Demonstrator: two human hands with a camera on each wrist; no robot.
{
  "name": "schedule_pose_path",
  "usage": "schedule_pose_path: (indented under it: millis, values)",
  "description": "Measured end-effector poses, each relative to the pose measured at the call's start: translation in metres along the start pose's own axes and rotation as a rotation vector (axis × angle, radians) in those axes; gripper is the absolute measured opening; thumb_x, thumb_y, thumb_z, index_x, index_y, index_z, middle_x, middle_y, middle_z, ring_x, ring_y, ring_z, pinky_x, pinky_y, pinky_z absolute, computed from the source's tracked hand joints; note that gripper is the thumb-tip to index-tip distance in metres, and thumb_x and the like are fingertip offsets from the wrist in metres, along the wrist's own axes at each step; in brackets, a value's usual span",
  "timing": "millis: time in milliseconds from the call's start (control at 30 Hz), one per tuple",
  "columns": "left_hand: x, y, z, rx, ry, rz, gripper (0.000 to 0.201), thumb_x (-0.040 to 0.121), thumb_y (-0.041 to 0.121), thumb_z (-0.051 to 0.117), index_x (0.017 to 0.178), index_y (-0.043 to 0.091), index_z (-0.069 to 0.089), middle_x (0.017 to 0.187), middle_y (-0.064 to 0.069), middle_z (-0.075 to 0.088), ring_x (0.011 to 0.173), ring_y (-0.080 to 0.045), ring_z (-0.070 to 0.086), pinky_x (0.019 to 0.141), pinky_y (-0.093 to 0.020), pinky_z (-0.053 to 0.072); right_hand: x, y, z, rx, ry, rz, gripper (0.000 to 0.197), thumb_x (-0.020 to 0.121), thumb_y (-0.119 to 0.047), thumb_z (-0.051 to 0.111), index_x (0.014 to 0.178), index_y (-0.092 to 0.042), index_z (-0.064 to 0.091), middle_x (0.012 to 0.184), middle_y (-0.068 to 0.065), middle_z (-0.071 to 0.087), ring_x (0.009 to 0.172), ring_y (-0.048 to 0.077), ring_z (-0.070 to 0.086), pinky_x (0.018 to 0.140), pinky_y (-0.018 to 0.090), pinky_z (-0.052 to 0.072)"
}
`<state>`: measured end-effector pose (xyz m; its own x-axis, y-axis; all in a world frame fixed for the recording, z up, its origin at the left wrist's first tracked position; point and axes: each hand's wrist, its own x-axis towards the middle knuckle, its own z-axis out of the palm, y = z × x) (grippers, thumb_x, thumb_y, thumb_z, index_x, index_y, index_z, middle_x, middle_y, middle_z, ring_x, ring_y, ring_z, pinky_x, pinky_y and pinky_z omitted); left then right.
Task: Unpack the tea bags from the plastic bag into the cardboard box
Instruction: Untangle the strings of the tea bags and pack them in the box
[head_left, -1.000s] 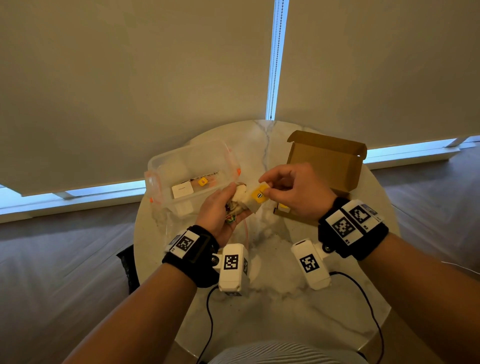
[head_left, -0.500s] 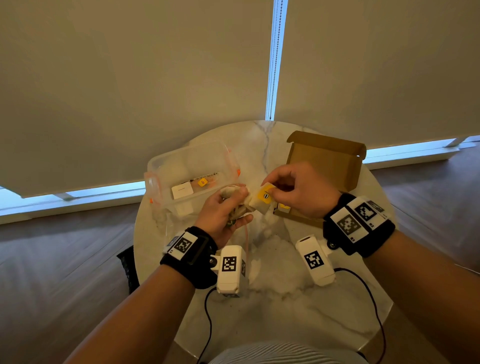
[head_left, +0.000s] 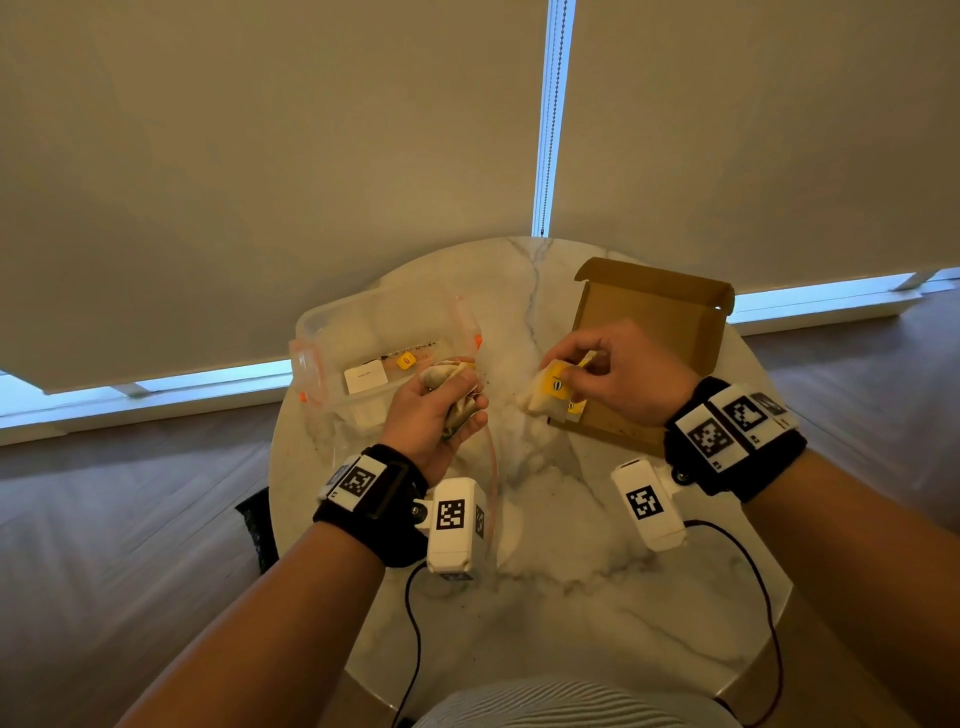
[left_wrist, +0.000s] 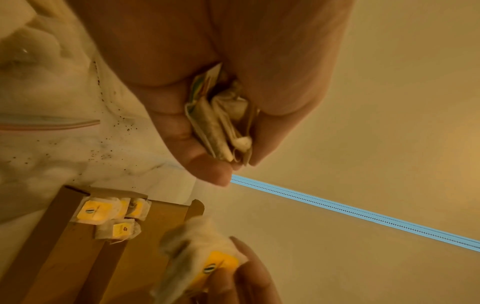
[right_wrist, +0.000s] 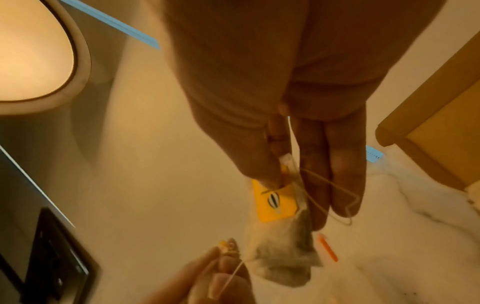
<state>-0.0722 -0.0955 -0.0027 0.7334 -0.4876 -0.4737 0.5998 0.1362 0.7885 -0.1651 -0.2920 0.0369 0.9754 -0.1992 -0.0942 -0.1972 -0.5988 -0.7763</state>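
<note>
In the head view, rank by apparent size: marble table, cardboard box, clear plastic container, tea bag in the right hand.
1. marble table
2. and 3. cardboard box and clear plastic container: look alike, not ranked
4. tea bag, pinched by the right hand

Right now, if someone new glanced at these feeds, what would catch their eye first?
Probably the yellow-tagged tea bag pinched in the right hand, held above the near left corner of the open cardboard box. Next, the left hand in the middle of the marble table, its grip closed round a crumpled bunch of tea bags. Several yellow-tagged bags already lie in the box.
</note>
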Motion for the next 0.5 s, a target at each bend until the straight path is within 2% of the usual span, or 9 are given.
schedule_pose_path:
  millis: [67, 133, 200, 300, 367, 433, 500]
  values:
    - [0.001, 0.000, -0.001, -0.002, 0.008, 0.001, 0.005, 0.093, 0.008, 0.061, 0.089, 0.012, 0.060, 0.068, -0.002, 0.062, 0.061, -0.014, 0.062, 0.053, -0.024, 0.053, 0.001, 0.009, 0.001, -0.049, -0.026, 0.053, 0.020, 0.091, -0.011, 0.063, 0.109, -0.017, 0.069, 0.098, 0.001, 0.067, 0.079, 0.007, 0.059, 0.065, 0.010, 0.048]
    - [0.001, -0.001, -0.002, 0.000, 0.008, 0.004, 0.007, 0.093, 0.008, 0.061, 0.087, 0.012, 0.060, 0.067, -0.003, 0.061, 0.061, -0.014, 0.062, 0.052, -0.024, 0.053, 0.003, 0.019, 0.004, -0.082, -0.051, 0.099, 0.022, 0.091, -0.013, 0.063, 0.112, -0.016, 0.068, 0.099, 0.002, 0.066, 0.086, 0.013, 0.061, 0.068, 0.010, 0.047]
    - [0.002, -0.003, -0.002, 0.017, 0.000, 0.008, 0.007, 0.093, 0.007, 0.060, 0.088, 0.011, 0.060, 0.067, -0.003, 0.060, 0.061, -0.015, 0.061, 0.053, -0.024, 0.053, 0.005, 0.030, 0.005, -0.099, -0.065, 0.144, 0.021, 0.091, -0.015, 0.064, 0.112, -0.016, 0.068, 0.100, 0.000, 0.067, 0.091, 0.013, 0.061, 0.073, 0.012, 0.045]
    - [0.003, -0.006, -0.001, 0.058, -0.006, 0.012, 0.008, 0.093, 0.005, 0.059, 0.088, 0.010, 0.059, 0.067, -0.003, 0.059, 0.060, -0.015, 0.059, 0.053, -0.024, 0.053, 0.008, 0.042, 0.005, -0.100, -0.048, 0.188, 0.018, 0.090, -0.015, 0.065, 0.107, -0.014, 0.070, 0.099, 0.001, 0.069, 0.089, 0.011, 0.061, 0.073, 0.013, 0.045]
    - [0.005, -0.009, -0.001, 0.085, 0.001, 0.006, 0.006, 0.093, 0.004, 0.059, 0.094, 0.009, 0.060, 0.068, -0.004, 0.057, 0.061, -0.016, 0.059, 0.055, -0.026, 0.053, 0.009, 0.045, 0.004, -0.087, -0.023, 0.187, 0.016, 0.089, -0.015, 0.066, 0.104, -0.014, 0.071, 0.098, 0.001, 0.069, 0.088, 0.011, 0.062, 0.071, 0.012, 0.045]
    - [0.008, -0.012, -0.002, 0.091, 0.013, -0.012, 0.008, 0.093, 0.003, 0.059, 0.097, 0.009, 0.060, 0.069, -0.005, 0.057, 0.061, -0.017, 0.059, 0.059, -0.032, 0.056, 0.009, 0.043, 0.003, -0.035, -0.002, 0.167, 0.014, 0.088, -0.014, 0.067, 0.102, -0.014, 0.071, 0.097, 0.002, 0.070, 0.087, 0.012, 0.063, 0.067, 0.009, 0.047]
    - [0.011, -0.013, -0.004, 0.103, 0.027, -0.020, 0.007, 0.092, 0.002, 0.060, 0.095, 0.009, 0.061, 0.069, -0.006, 0.057, 0.062, -0.018, 0.060, 0.071, -0.042, 0.058, 0.009, 0.041, 0.001, 0.035, 0.012, 0.127, 0.013, 0.087, -0.012, 0.067, 0.100, -0.013, 0.071, 0.100, 0.004, 0.070, 0.088, 0.014, 0.064, 0.068, 0.012, 0.053]
